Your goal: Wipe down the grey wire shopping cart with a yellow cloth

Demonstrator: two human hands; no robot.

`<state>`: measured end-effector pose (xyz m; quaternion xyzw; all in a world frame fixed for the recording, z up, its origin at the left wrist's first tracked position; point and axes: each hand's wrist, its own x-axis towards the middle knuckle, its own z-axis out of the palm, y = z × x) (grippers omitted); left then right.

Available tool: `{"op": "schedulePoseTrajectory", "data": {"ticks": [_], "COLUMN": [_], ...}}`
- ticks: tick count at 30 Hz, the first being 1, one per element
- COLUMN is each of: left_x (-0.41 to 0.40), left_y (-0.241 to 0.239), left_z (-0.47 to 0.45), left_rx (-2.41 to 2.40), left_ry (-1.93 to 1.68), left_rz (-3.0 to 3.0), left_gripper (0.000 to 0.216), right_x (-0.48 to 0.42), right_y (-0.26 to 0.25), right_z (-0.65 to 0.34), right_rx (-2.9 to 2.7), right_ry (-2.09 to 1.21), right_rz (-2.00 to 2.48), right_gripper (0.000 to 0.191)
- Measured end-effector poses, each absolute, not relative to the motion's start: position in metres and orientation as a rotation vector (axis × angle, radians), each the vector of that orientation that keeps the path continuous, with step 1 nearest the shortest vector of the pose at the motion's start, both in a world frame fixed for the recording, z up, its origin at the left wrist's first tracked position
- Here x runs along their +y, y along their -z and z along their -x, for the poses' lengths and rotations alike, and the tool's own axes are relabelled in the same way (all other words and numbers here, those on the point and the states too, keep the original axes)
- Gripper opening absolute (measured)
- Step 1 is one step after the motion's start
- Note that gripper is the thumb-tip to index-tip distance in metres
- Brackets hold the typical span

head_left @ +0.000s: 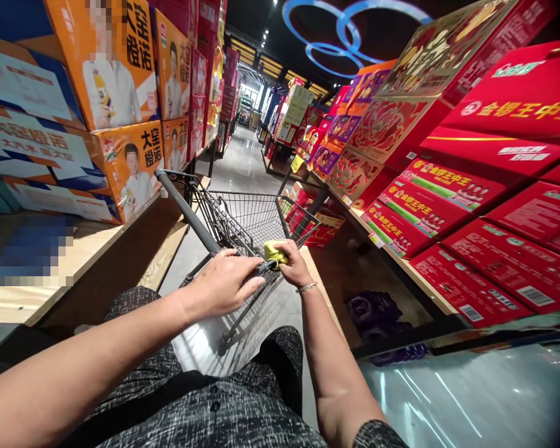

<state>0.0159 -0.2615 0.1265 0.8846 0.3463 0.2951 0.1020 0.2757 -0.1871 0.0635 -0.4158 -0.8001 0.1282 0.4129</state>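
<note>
A black wire shopping cart point(256, 218) stands tilted in view in front of my legs. Its dark handle bar point(189, 211) runs from the upper left down under my hands. My left hand point(221, 281) lies over the bar, fingers pointing right and thumb below, holding it. At the bar's right end, my right hand point(293, 261) is closed on a bunched yellow-green cloth point(274, 250), pressed against the bar. The fingers' undersides are hidden. Through the basket, the wire mesh and grey floor show.
Orange drink cartons point(128, 168) are stacked on a wooden platform point(93, 249) at left. On the right, red boxes point(448, 180) and gift boxes point(387, 124) fill a shelf, with purple packs point(373, 308) beneath. A shiny tiled aisle point(247, 155) leads ahead between the shelves.
</note>
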Motion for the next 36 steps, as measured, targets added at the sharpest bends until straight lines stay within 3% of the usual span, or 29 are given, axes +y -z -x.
{"op": "schedulePoseTrajectory", "data": {"ticks": [4,10,24,31,36], "left_x": [-0.274,-0.263,-0.24,-0.226,-0.209], "left_y": [-0.12,-0.103,-0.098,-0.097,-0.087], "left_z": [-0.025,-0.021,0.056,0.104,0.132], "left_rx": [1.179,1.179,0.991,1.217,1.452], "left_ry": [-0.89,-1.021,-1.214,-1.215,-1.285], "left_rz": [-2.802,-3.005,-2.868,-2.843,-2.765], "left_gripper": [0.041,0.029,0.025,0.024,0.036], "right_x": [-0.179,-0.178,-0.202,-0.208,-0.199], "right_y": [-0.063,-0.083,-0.075,-0.078,-0.078], "right_z": [-0.278,-0.274,-0.23,-0.202,-0.191], "right_rx": [-2.206,-2.339,-2.302,-2.335,-2.337], "right_ry": [-0.175,-0.172,-0.108,-0.129,-0.379], "right_rz": [1.281,1.544,1.48,1.44,1.29], "right_gripper": [0.053,0.048,0.051,0.052,0.064]}}
